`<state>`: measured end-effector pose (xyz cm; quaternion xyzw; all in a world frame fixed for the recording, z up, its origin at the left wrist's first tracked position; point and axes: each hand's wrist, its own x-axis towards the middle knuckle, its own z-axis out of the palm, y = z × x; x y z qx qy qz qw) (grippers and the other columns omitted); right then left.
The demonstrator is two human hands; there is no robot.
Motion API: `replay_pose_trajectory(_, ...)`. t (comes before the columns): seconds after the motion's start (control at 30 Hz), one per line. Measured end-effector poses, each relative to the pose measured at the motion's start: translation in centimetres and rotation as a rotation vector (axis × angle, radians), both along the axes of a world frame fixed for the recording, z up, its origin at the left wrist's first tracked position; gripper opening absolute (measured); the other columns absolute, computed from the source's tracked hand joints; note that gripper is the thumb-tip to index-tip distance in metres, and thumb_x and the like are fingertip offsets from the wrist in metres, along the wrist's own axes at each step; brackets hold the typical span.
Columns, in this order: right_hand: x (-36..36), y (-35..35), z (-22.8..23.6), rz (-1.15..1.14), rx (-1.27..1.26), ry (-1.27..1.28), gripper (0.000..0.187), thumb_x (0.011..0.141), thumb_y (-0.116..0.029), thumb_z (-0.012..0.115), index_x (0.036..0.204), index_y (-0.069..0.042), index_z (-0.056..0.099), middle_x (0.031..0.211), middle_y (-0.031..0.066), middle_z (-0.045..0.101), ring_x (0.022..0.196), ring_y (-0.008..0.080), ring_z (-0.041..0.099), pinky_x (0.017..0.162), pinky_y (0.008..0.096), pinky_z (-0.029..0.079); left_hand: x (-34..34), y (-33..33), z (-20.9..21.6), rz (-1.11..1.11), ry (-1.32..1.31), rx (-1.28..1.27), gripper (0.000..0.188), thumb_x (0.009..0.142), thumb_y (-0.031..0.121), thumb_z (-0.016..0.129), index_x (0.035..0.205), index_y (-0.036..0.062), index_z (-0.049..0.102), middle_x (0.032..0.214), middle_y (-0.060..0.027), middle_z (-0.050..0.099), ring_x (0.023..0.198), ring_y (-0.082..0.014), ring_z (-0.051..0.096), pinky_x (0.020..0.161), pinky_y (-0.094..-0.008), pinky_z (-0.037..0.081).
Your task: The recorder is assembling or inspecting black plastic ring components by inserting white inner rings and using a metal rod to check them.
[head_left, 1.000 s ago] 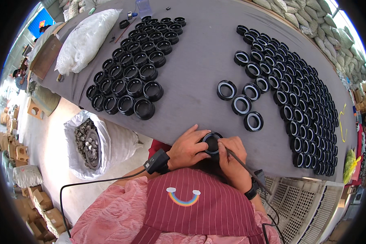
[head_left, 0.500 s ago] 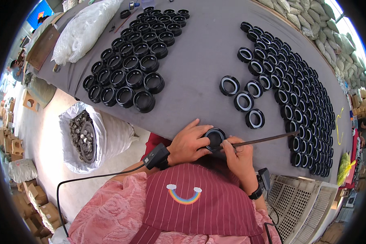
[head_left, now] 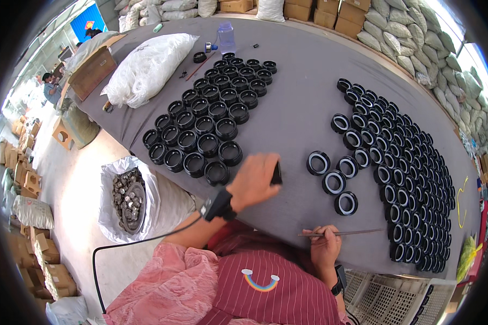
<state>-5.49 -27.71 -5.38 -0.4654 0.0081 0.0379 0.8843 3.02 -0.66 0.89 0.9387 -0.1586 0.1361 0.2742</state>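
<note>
My left hand (head_left: 255,181) is over the middle of the table, closed on a black ring (head_left: 277,174) turned edge-on at its fingertips. Near the table's front edge, my right hand (head_left: 326,246) grips a thin dark rod (head_left: 360,232) that points right. Left of my left hand stand rows of plain black rings (head_left: 217,173), open side up. A few rings with pale inner rims (head_left: 334,182) lie between my hands and a large, tightly packed block of similar rings (head_left: 398,176) on the right.
A grey cloth-covered table (head_left: 303,81) spreads before me. A white plastic bag (head_left: 146,67) and a clear purplish bottle (head_left: 226,38) are at its far left. An open sack of metallic pieces (head_left: 127,197) stands on the floor at left; a plastic crate (head_left: 385,298) is below right.
My left hand has carried the ring forward and left, away from the rod. My right hand has dropped nearer to me, still holding the rod. The whole view has shifted.
</note>
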Motion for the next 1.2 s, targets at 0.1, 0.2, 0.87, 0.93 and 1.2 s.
replay_pose_trajectory(0.1,-0.1,0.0,-0.4,0.053,-0.01,-0.074,0.018,0.098,-0.015,0.051,0.086,-0.003,0.057,0.076,0.0101,0.058,0.069,0.0188,0.057,0.087,0.0504,0.055,4.7,2.3,-0.2,0.073,-0.071,0.267,0.054,0.074,0.015,0.075,0.124,0.0069,0.056,0.114,-0.0134,0.061,0.105,-0.0353,0.057,0.089,-0.0456,0.045)
replay_pose_trajectory(0.2,-0.5,0.0,-0.7,0.054,-0.061,-0.103,0.016,0.098,-0.012,0.052,0.088,-0.002,0.059,0.078,0.0111,0.06,0.07,0.0196,0.058,0.087,0.0497,0.055,8.0,3.3,-0.6,0.167,-0.021,0.479,0.043,0.079,0.011,0.069,0.121,0.0088,0.062,0.118,-0.0134,0.061,0.112,-0.0341,0.055,0.094,-0.0462,0.044)
replay_pose_trajectory(0.87,-1.1,-0.2,-0.8,0.076,0.029,-0.118,0.02,0.099,-0.013,0.052,0.086,0.0,0.06,0.079,0.0129,0.061,0.072,0.0222,0.059,0.083,0.0457,0.053,5.5,-5.2,-3.4,-0.301,0.147,-0.158,0.075,0.072,0.022,0.079,0.136,0.0041,0.046,0.13,-0.0188,0.059,0.123,-0.0372,0.055,0.116,-0.0588,0.029)
replay_pose_trajectory(0.93,-1.0,-0.1,-0.7,-0.025,0.037,-0.114,0.019,0.099,-0.015,0.055,0.091,0.001,0.062,0.088,0.0132,0.064,0.08,0.0229,0.065,0.079,0.0374,0.055,2.2,-3.8,-2.5,-0.387,0.185,-0.17,0.074,0.071,0.02,0.077,0.136,0.0041,0.047,0.13,-0.0174,0.059,0.123,-0.0365,0.055,0.116,-0.0595,0.03)
replay_pose_trajectory(1.2,0.7,2.3,1.4,-0.03,-0.492,-0.409,0.011,0.097,-0.003,0.055,0.097,0.002,0.065,0.089,0.0123,0.067,0.083,0.0201,0.063,0.078,0.0332,0.051,-5.0,-1.7,-3.1,-0.432,0.163,-0.371,0.06,0.074,0.013,0.081,0.128,0.0064,0.055,0.143,-0.0201,0.05,0.132,-0.0409,0.049,0.113,-0.0492,0.038)
